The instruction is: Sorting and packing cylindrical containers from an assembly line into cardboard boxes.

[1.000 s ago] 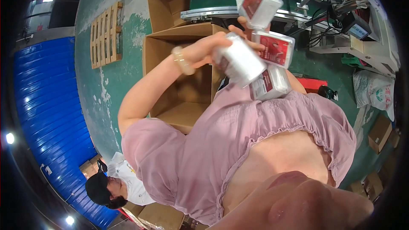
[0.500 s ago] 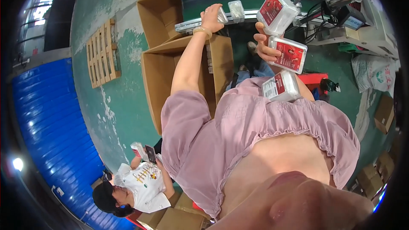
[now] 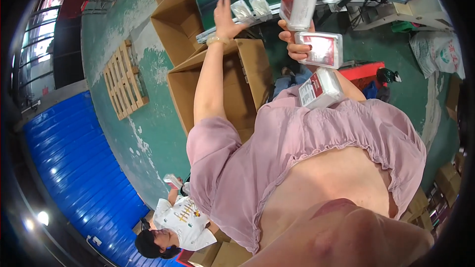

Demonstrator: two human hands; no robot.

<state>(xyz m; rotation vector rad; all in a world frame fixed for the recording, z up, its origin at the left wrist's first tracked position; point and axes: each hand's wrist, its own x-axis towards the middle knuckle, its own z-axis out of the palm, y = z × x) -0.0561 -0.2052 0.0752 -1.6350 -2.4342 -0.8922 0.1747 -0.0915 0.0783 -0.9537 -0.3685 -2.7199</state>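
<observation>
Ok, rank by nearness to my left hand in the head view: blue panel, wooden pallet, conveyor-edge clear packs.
1. Clear packs, just right of the left hand
2. Wooden pallet, well to the left
3. Blue panel, lower left, beyond the pallet

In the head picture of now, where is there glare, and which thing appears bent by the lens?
In the head view, glare washes out part of the middle pack at the right hand; in the same view, a lamp at lower left burns out to white; also in the head view, the blue ribbed panel curves toward the dark rim.
</observation>
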